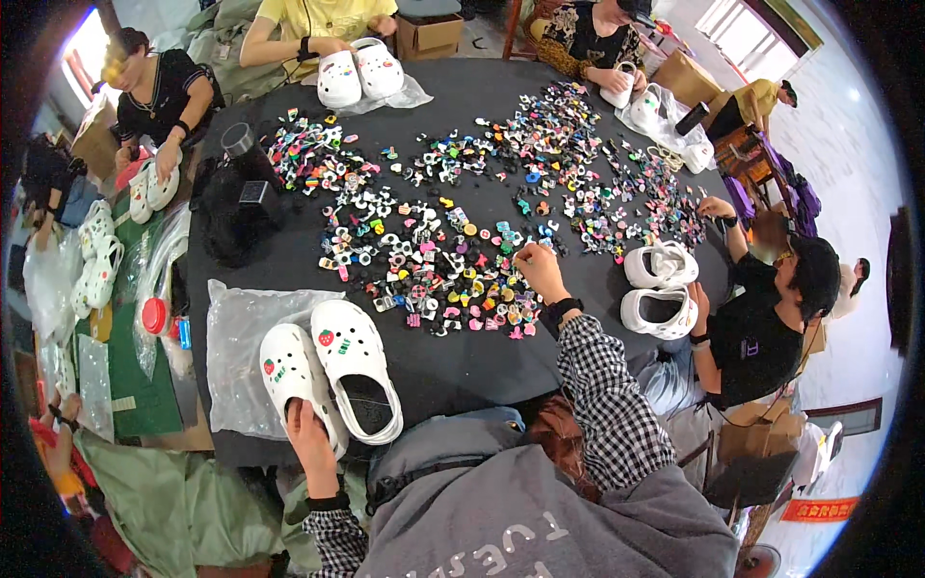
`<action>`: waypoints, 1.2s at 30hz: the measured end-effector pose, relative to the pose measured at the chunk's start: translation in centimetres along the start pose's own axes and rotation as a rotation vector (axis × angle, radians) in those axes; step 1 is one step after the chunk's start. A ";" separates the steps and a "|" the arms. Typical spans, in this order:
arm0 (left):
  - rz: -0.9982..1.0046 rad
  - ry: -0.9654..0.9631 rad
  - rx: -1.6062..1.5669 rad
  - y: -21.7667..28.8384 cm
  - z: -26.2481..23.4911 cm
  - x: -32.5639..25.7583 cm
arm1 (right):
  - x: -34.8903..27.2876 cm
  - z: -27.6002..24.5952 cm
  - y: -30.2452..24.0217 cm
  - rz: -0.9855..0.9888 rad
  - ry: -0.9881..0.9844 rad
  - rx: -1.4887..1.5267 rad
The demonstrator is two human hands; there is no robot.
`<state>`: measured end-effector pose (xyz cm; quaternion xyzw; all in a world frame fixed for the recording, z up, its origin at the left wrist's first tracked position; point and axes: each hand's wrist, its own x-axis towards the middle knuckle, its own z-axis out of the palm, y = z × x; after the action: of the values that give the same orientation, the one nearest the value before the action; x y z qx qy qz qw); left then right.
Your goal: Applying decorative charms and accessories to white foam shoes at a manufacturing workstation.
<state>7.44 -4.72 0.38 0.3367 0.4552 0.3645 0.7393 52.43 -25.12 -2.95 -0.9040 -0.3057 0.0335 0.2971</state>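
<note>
A pair of white clogs stands at the table's near left. My left hand [311,445] grips the left clog [288,361] by its heel opening, fingers inside. Beside it is the right clog [349,349], untouched. Both toes carry a red strawberry charm and green letter charms; their other holes look bare. My right hand [541,270] is at the right edge of a loose heap of colourful shoe charms [424,246], fingers bent together. Whatever lies between those fingertips is too small to make out. A clear plastic bag [236,337] lies flat, partly under the clogs.
Around the black table [462,371] several co-workers handle white clogs. White clogs [660,265] stand at the right, near a co-worker in a black cap. A black cylinder [241,144] and black bag [226,217] sit at the left. More charms [540,135] spread across the far side.
</note>
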 end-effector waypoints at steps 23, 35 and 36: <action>0.003 0.004 0.007 -1.0 -1.3 0.6 | -0.8 0.4 0.0 0.183 0.233 0.204; -0.042 0.011 0.030 -0.8 -1.5 0.7 | -1.3 1.4 0.6 0.092 0.282 -0.004; -0.038 0.020 0.026 -0.7 -1.2 0.4 | -1.4 1.5 0.6 0.082 0.278 0.006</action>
<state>6.63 -4.49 -0.79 0.3340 0.4735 0.3476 0.7371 51.25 -25.56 -4.73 -0.9108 -0.2243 -0.0788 0.3377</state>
